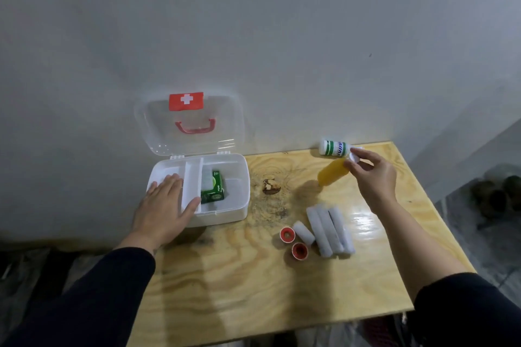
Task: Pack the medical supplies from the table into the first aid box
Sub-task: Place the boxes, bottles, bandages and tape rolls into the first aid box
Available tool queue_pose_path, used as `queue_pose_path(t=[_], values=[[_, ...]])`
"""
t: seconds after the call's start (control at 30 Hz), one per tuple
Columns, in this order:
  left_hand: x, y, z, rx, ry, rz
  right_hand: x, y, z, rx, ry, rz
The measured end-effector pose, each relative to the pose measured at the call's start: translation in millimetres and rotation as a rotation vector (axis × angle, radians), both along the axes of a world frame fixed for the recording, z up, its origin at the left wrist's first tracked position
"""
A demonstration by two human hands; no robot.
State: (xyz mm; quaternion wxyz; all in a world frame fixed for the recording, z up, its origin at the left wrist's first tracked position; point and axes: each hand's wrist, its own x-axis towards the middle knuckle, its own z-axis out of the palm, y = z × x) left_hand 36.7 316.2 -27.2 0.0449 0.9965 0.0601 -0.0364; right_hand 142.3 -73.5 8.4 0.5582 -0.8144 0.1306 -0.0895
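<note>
Over the table (239, 276), left hand (166, 205) flat on box (225, 214), right hand (372, 177) pinching yellow bottle (332, 175).

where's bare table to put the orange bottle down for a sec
Free: the strip between the box and the gauze rolls, and the near stretch of table in front of the red tape rolls. Crowded: the far right corner, with the white bottle and the right hand holding the orange bottle.

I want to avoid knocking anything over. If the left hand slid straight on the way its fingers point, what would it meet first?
Probably the white divider inside the first aid box: the left hand lies flat over the left compartment, fingers pointing toward it. The green box lies beyond.
</note>
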Motion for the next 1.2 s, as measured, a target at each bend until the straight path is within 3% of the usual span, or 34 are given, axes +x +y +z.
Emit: queue_pose_path(t=[0.3,0.53,0.77,0.97,1.1,1.2], values=[[-2.1,-0.8,6.5,-0.033,0.001,-0.013,-15.8,107.2,67.3,0.170,-0.104,0.241],[0.4,1.6,2.3,-0.007,-0.026,-0.022,-25.1,185.6,48.4,-0.145,-0.134,0.363],[0.7,3.0,1.6,-0.045,0.010,-0.010,-18.3,212.3,5.1,-0.403,-0.116,0.489],[1.0,3.7,-0.3,-0.039,0.017,-0.007,-12.0,216.7,-10.2,-0.480,-0.111,0.519],[1.8,4.6,-3.8,-0.020,-0.020,-0.014,-9.5,211.1,-2.5,-0.363,-0.106,0.533],[0.2,5.3,-7.8,0.005,-0.047,-0.014,0.3,188.3,4.3,-0.194,-0.133,0.363]])
